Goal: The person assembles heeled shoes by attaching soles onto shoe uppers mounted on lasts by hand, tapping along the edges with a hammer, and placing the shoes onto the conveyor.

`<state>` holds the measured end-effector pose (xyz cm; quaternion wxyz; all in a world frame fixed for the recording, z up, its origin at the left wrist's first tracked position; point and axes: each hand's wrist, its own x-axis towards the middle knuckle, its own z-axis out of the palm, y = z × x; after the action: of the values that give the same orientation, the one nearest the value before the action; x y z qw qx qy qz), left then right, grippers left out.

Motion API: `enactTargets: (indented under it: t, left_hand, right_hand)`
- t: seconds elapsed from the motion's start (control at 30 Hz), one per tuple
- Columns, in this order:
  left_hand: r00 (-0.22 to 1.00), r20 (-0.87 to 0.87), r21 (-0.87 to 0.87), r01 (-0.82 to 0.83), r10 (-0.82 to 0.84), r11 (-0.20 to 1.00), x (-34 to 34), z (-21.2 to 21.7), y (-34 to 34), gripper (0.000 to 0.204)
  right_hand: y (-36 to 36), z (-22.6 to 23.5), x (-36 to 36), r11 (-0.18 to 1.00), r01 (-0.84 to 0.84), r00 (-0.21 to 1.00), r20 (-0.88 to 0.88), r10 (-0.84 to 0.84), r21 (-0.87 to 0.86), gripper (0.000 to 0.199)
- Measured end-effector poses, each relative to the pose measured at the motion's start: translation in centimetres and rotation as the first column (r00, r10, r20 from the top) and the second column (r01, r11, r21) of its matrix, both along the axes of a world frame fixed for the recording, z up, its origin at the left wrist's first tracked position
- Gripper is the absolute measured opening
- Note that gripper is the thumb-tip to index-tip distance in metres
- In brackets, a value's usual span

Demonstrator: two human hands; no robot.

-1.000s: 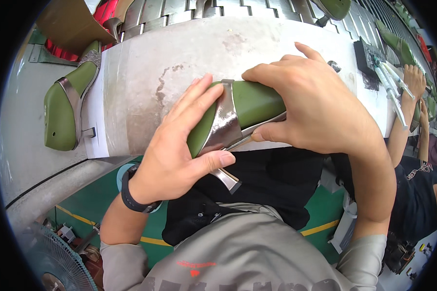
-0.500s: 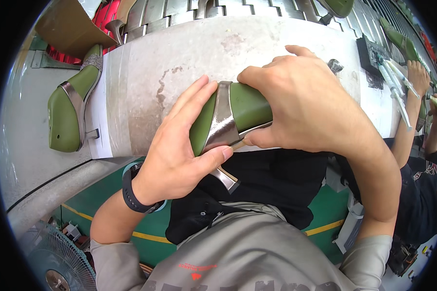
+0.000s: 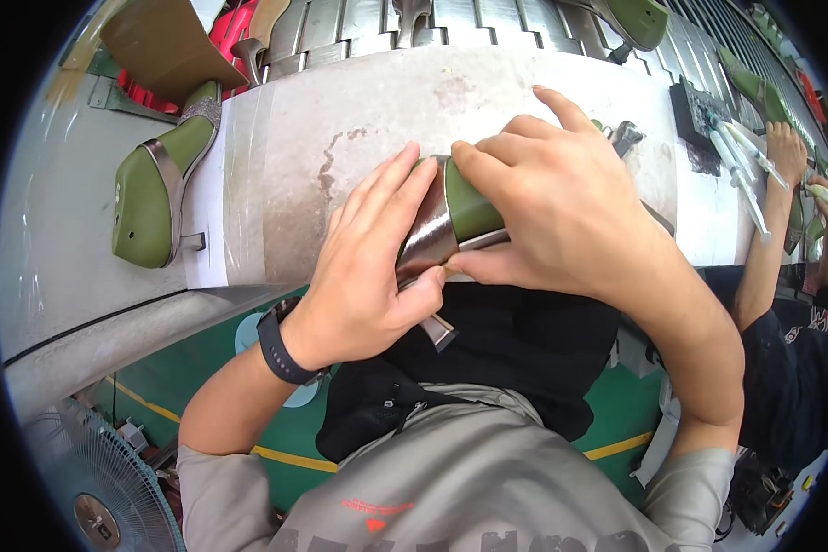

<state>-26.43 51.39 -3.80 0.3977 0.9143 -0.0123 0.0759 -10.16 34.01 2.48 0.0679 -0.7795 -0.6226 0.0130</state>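
Green shoe (image 3: 474, 210) with metallic strap (image 3: 430, 241): held at the near edge of the grey surface (image 3: 340, 129), left hand (image 3: 363, 276) wrapped around the strap, right hand (image 3: 547, 207) closed over the green sole, its fingers pressing down. Step judged: pressing strap to sole; the next move likely called for firm, even pressure along the join. Second green shoe (image 3: 152, 198) lay far left, untouched.

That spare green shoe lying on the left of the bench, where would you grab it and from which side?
Probably across its middle, from above. The spare green shoe lies apart from both hands, sole side facing up, long axis running toward the far edge of the bench. Its metallic strap crosses the waist, and the thin heel sticks out sideways, so close fingers over the two long edges near that strap.
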Motion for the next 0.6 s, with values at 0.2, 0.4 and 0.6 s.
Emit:
enactTargets:
  t: [0.2,0.4,0.6]
  left_hand:
    - [1.0,0.008,-0.016,-0.006,0.007,1.0,-0.6,-0.2,-0.6,0.088]
    - [0.996,0.007,0.077,-0.086,0.086,0.993,1.6,1.1,-1.7,0.095]
    - [0.999,0.05,0.028,0.018,-0.019,0.999,4.8,1.5,-1.7,0.079]
  right_hand:
    - [-0.7,0.4,-0.9,0.989,0.058,0.994,0.086,-0.07,0.133,0.073]
    - [-10.0,-5.6,1.5,0.633,0.515,0.845,-0.219,-0.487,0.578,0.046]
    - [-11.2,-6.4,-0.6,0.835,0.369,0.896,0.082,-0.436,0.407,0.055]
